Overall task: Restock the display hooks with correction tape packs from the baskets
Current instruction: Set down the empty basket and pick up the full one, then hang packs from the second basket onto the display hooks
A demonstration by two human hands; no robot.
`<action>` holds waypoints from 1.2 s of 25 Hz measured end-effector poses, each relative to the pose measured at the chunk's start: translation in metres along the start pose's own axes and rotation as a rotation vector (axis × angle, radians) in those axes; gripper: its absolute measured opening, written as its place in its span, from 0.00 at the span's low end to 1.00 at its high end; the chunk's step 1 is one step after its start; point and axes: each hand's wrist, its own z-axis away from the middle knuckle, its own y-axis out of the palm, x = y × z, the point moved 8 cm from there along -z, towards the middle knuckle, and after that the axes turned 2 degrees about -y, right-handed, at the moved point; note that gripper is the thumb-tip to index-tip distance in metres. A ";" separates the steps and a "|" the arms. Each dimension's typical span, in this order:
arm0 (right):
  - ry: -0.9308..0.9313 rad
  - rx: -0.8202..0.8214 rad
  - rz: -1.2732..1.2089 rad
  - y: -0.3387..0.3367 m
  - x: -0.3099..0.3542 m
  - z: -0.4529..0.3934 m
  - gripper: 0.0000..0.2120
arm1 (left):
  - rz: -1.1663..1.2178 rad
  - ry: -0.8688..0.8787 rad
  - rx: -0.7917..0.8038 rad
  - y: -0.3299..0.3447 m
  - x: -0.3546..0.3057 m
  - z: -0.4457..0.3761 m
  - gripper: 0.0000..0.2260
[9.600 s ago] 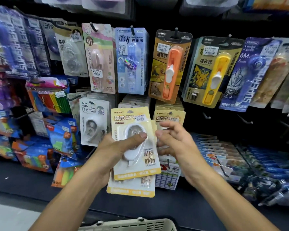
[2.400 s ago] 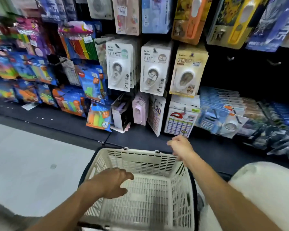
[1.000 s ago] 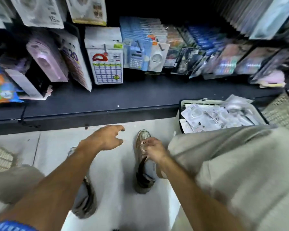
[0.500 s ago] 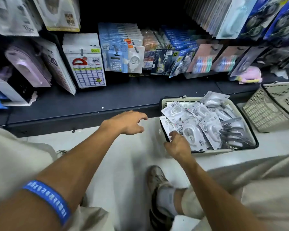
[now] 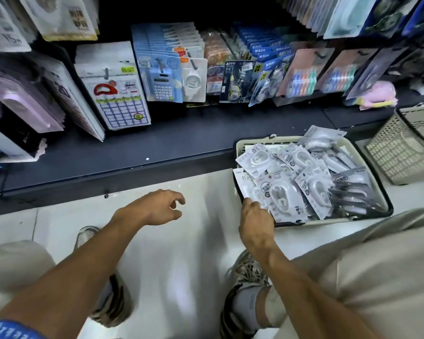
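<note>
Head view, single: worn on a crouching person, facing steeply down and forward, close over both forearms, the floor [image 5: 181,253], a filled basket [image 5: 238,145] and the lowest shelf [image 5: 157,143].

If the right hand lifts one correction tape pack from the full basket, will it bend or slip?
The pack looks like flat card with a glossy blister, so probably light, fairly stiff, somewhat slippery. Packs overlap loosely in the basket, so neighbours may slide.

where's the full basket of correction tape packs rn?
Head view, right of centre: the full basket sits on the floor against the dark shelf base, left of an empty basket, with the right hand at its near-left corner.
</note>
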 end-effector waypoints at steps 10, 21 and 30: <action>-0.572 0.270 -0.190 -0.009 0.181 0.098 0.17 | 0.295 -0.298 -0.281 -0.024 0.058 0.017 0.18; 0.506 0.099 -0.784 -0.022 -0.112 -0.041 0.28 | 0.292 -0.425 -0.294 -0.016 0.114 0.054 0.19; 0.094 0.249 -0.821 -0.021 -0.019 0.018 0.56 | 0.157 -0.143 -0.457 -0.034 0.062 0.054 0.18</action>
